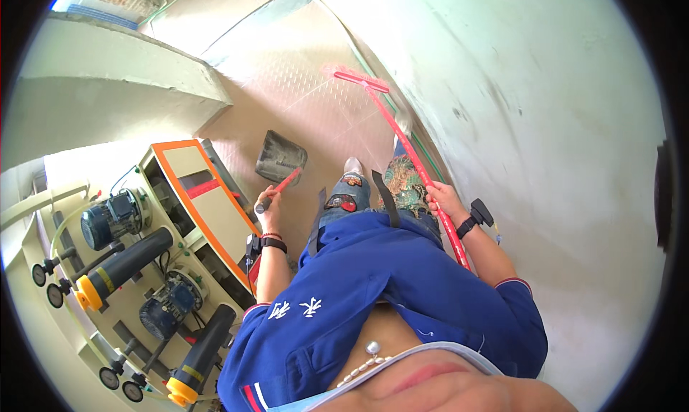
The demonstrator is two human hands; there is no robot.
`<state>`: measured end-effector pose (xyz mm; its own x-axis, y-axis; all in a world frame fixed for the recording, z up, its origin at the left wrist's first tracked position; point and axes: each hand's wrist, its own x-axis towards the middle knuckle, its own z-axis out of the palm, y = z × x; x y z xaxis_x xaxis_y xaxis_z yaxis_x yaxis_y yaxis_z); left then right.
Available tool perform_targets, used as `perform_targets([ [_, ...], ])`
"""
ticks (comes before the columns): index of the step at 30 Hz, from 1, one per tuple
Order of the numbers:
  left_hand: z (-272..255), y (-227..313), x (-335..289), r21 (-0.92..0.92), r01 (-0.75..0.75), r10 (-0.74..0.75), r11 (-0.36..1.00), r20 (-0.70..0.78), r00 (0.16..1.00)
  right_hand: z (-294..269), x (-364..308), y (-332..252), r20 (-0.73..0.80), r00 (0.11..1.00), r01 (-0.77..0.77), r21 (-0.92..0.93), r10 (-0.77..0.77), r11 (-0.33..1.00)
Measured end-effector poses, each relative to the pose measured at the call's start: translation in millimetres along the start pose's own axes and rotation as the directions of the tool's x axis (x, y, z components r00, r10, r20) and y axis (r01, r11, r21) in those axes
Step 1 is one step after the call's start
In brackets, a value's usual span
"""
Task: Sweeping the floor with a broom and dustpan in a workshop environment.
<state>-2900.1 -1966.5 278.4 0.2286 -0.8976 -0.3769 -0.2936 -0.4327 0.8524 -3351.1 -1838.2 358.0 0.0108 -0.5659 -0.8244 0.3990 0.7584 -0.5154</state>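
My right hand is closed around the red handle of a broom. The pole slants away from me to a pinkish broom head on the floor beside the wall. In my left hand I grip the handle of a dustpan, its red upper shaft leading down to a dark grey pan. The pan hangs at or just above the floor, left of my feet; whether it touches I cannot tell. A gap of floor lies between pan and broom head.
To the left stands a machine cabinet with an orange frame, beside blue motors, black cylinders and gauges. A pale concrete beam juts in at upper left. Along my right runs a scuffed white wall, with a green hose at its foot.
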Motion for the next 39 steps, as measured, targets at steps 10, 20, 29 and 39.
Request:
perform_targets([
  [10,-12.9,-24.0,9.0,-0.131,0.044,-0.065,0.99,-0.157,0.985,28.4,62.9,-38.2,-0.019,1.0,-0.02,-0.03,0.02,0.999],
  [20,-22.6,31.2,9.4,-0.124,0.196,-0.218,0.973,-0.211,0.953,34.7,98.0,-88.6,0.062,0.998,-0.02,-0.084,0.026,0.996],
  [29,-5.8,10.7,-47.6,-0.15,0.178,-0.214,0.972,-0.268,0.939,33.8,299.5,-167.7,0.118,0.981,0.184,-0.301,-0.155,0.936],
  [39,56.6,65.6,-79.1,0.067,0.195,-0.179,0.978,-0.192,0.965,-11.9,437.0,-197.5,-0.08,0.98,0.103,-0.582,-0.183,0.806],
])
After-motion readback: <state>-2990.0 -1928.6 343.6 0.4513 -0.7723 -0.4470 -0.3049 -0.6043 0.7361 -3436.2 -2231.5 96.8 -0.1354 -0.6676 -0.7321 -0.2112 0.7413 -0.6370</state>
